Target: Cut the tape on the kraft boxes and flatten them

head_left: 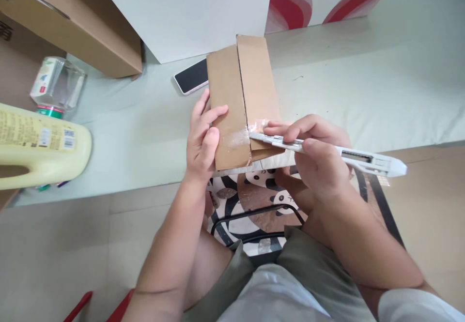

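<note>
The left hand point(203, 143) clasped with its fingers a cardboard box point(227, 89) at the desk's point(145, 143) edge; the right hand point(319, 152) pinched a utility knife point(388, 164). The flaps looked slightly parted, clear tape point(239, 139) not yet removed.

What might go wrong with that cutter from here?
The white utility knife in the right hand might slip off the tape toward the left hand, which steadies the same cardboard box. The box is close to the table's front edge, so a slip could perhaps reach the person's legs. A shifting box might also nudge the phone just behind it.
</note>
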`<state>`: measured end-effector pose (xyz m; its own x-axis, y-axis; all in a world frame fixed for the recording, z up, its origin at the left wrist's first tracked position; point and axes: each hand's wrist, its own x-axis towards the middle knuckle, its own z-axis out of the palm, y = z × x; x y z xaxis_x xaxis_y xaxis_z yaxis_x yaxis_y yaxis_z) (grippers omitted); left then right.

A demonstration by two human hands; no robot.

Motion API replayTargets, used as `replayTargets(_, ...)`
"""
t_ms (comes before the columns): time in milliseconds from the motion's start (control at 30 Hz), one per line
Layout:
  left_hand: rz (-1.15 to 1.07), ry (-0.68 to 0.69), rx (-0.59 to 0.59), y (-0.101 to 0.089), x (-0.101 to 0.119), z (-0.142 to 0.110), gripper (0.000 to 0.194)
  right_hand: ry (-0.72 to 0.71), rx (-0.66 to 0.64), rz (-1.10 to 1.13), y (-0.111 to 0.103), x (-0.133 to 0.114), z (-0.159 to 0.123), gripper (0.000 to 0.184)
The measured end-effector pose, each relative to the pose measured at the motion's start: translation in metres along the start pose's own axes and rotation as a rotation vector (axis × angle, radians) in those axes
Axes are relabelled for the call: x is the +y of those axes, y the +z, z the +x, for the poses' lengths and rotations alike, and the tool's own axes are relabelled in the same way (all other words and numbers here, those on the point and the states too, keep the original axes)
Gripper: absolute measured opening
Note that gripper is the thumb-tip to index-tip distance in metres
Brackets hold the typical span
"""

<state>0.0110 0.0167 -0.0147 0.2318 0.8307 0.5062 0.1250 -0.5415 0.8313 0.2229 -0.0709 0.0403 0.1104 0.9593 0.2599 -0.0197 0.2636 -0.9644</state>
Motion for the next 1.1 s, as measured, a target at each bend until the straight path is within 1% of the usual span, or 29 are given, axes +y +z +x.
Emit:
replayTargets(100, 0.012, 0.013, -0.010, -0.002, 0.000, -0.001, 0.050, -0.011, -0.021, 0.006, -0.002, 0.000, 0.000, 0.025)
replayTargets(200, 0.023, 0.028, -0.045, -0.005, -0.001, -0.001, 0.057, -0.003, -0.041, -0.024, -0.006, 0.002, 0.001, 0.031)
replayTargets(267, -0.004, 0.048, -0.092, -0.008, -0.001, -0.001, 0.067, 0.006, -0.054, -0.029, -0.007, 0.003, 0.001, 0.032)
replayTargets(367, -0.046, 0.112, -0.155, -0.010, 0.002, 0.002, 0.094, -0.007, -0.066, 0.028, -0.008, 0.004, 0.002, 0.029)
replayTargets(400, -0.046, 0.126, -0.169, -0.010, 0.003, 0.002, 0.100, -0.017, -0.069, 0.053, -0.009, 0.004, 0.003, 0.027)
replayTargets(433, -0.044, 0.128, -0.176, -0.010, 0.006, 0.003, 0.102, -0.028, -0.073, 0.073, -0.009, 0.004, 0.003, 0.026)
replayTargets(467, -0.058, 0.116, -0.175, -0.010, 0.009, 0.003, 0.100, -0.042, -0.071, 0.087, -0.010, 0.004, 0.004, 0.026)
replayTargets(533, -0.163, 0.054, -0.128, -0.013, 0.017, 0.003, 0.088, -0.065, -0.047, 0.102, -0.013, 0.003, 0.005, 0.027)
replayTargets(633, -0.407, -0.091, 0.031, -0.023, 0.024, 0.003, 0.056, -0.081, 0.038, 0.122, -0.018, 0.003, 0.005, 0.028)
replayTargets(700, -0.478, -0.187, 0.121, -0.034, 0.022, 0.003, 0.040, -0.070, 0.114, 0.147, -0.020, 0.003, 0.005, 0.025)
replayTargets(733, -0.472, -0.215, 0.144, -0.039, 0.019, 0.003, 0.037, -0.065, 0.146, 0.166, -0.020, 0.004, 0.005, 0.024)
replayTargets(833, -0.392, -0.234, 0.201, -0.049, 0.007, 0.002, 0.036, -0.070, 0.178, 0.222, -0.018, 0.006, 0.004, 0.022)
replayTargets(933, -0.392, -0.228, 0.304, -0.049, -0.003, 0.003, 0.041, -0.073, 0.164, 0.217, -0.015, 0.007, 0.005, 0.022)
replayTargets(1033, -0.431, -0.207, 0.318, -0.043, -0.002, 0.005, 0.048, -0.064, 0.182, 0.183, -0.014, 0.007, 0.005, 0.023)
replayTargets(1100, -0.436, -0.183, 0.334, -0.038, 0.004, 0.007, 0.048, -0.072, 0.181, 0.169, -0.014, 0.008, 0.005, 0.025)
